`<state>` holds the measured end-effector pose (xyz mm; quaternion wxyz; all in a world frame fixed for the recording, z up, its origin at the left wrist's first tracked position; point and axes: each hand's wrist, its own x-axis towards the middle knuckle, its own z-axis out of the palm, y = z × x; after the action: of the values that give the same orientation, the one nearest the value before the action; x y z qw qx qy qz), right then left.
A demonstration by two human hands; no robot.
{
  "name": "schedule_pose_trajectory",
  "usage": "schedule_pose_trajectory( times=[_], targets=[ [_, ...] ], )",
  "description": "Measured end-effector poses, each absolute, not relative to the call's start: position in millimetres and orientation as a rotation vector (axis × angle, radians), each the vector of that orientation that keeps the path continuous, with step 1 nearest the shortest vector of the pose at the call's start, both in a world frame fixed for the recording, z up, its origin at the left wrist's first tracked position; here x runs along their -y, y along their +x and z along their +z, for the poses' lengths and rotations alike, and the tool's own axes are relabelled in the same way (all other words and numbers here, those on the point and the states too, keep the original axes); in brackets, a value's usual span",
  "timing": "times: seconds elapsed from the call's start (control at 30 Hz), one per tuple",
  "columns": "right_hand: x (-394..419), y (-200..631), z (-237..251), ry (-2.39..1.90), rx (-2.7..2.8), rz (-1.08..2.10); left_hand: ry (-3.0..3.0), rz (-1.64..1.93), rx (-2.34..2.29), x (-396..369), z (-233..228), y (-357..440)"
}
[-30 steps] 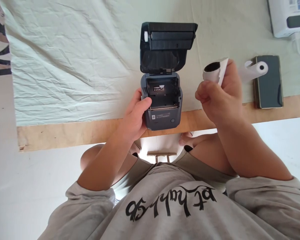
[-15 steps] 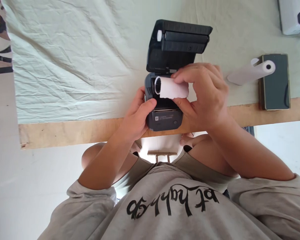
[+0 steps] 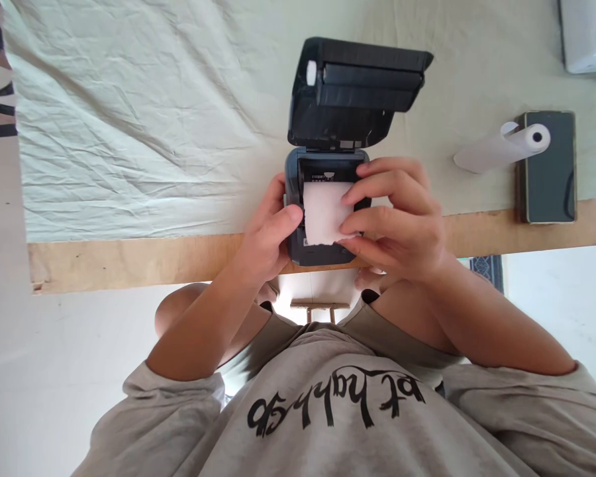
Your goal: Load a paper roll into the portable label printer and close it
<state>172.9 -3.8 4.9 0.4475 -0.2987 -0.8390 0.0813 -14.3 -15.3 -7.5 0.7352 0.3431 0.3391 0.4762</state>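
A small dark label printer (image 3: 322,255) stands at the table's front edge, its lid (image 3: 347,119) tipped up and back. Inside the printer's bay lies a white paper roll (image 3: 325,205), with its loose end hanging forward over the front. My left hand (image 3: 268,232) grips the printer's left side, thumb on the rim. From the right, my right hand (image 3: 400,218) has its fingertips on the paper, the thumb low by the loose end and the upper fingers along the bay's right side.
To the right, a longer white paper roll (image 3: 496,149) leans on a dark phone-like slab (image 3: 549,165). A white device (image 3: 589,36) stands at the top right corner. Pale green cloth (image 3: 153,132) covers the table behind its wooden edge (image 3: 129,262).
The paper roll has gone down from above the bay into the printer, and its loose end now reaches forward. My right hand has lowered with it. My left hand keeps its grip.
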Motion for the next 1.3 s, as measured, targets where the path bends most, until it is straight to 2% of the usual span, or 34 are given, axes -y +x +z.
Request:
schedule_pose_trajectory(
  times=[0.13, 0.23, 0.33, 0.47, 0.63, 0.8, 1.0, 1.3],
  targets=[
    [11.4, 174.9, -0.2, -0.702, 2.095, 0.229, 0.817, 0.967, -0.779, 16.1, -9.5, -19.9],
    [8.4, 177.8, 7.9, -0.781, 1.886, 0.350, 0.827, 0.975, -0.833, 17.3, -7.9, -20.0],
    [-5.0, 181.6, 19.4, -0.929, 1.615, 0.561, 0.851, 0.984, -0.873, 18.6, -5.5, -17.7],
    [-20.8, 187.8, 18.3, -0.848, 1.541, 0.959, 0.881, 0.966, -0.930, 18.4, -0.6, -14.6],
    [-12.0, 193.8, 0.2, -0.866, 1.438, 1.162, 0.917, 0.911, -0.991, 16.1, 2.4, -13.1],
    [3.3, 187.0, -5.1, -0.827, 1.606, 1.411, 0.953, 0.989, -0.848, 18.5, -5.3, -13.1],
    [16.9, 177.6, -4.2, -0.836, 1.567, 1.503, 0.926, 0.979, -0.989, 27.3, -5.9, -13.7],
    [13.5, 175.2, -11.9, -0.797, 1.558, 1.472, 0.911, 0.975, -0.891, 25.3, 2.8, -10.7]
  ],
)
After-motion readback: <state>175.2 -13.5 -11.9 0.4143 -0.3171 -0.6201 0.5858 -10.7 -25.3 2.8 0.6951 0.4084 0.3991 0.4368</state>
